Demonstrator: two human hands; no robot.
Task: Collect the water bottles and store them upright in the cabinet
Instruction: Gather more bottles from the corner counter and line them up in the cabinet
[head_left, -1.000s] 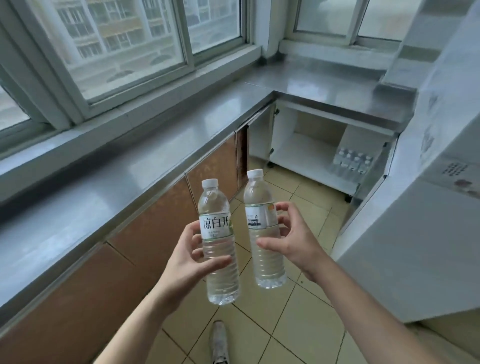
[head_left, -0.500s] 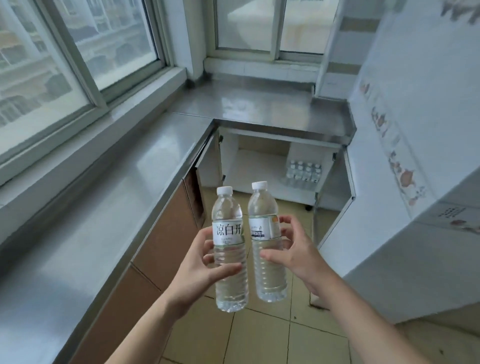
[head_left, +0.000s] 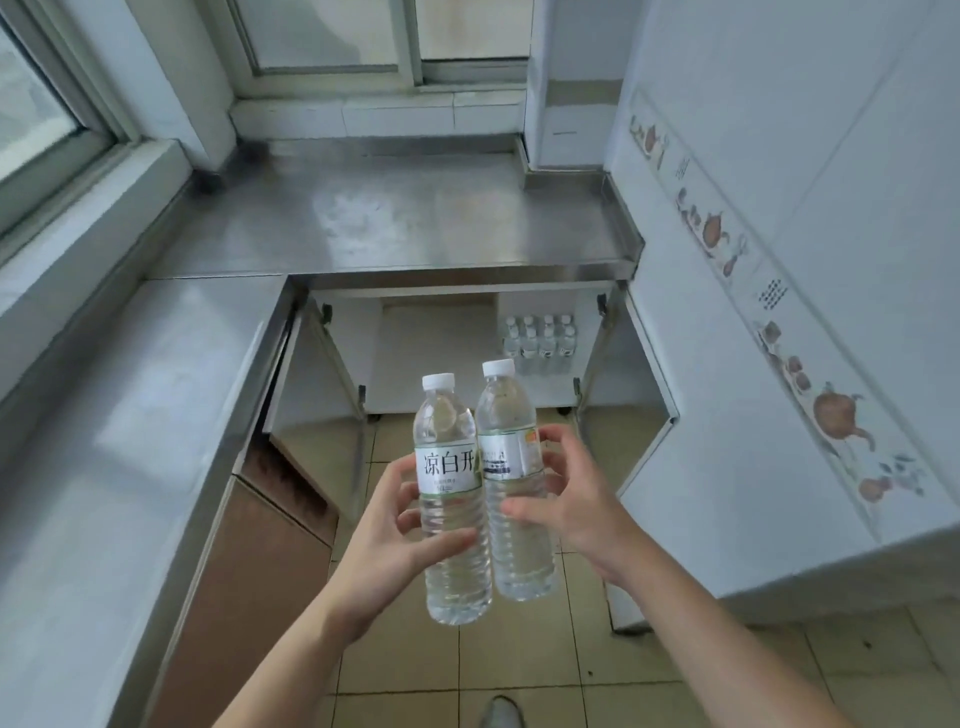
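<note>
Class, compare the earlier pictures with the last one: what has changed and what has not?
The person has turned and walked toward the open cabinet, which now sits straight ahead. The left hand and right hand still grip one water bottle each, upright. Stored bottles are unmoved.

clear bottles (head_left: 454, 519) with white caps and black-lettered white labels; beige floor tiles (head_left: 519, 660); brown cabinet door (head_left: 244, 582).

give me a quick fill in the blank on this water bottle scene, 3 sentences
1. Each hand holds ____ bottle: the left hand and the right hand.
2. The stored bottles stand at the cabinet's back ____ corner.
3. Both held bottles have ____ caps.

Missing words: one; right; white
</note>
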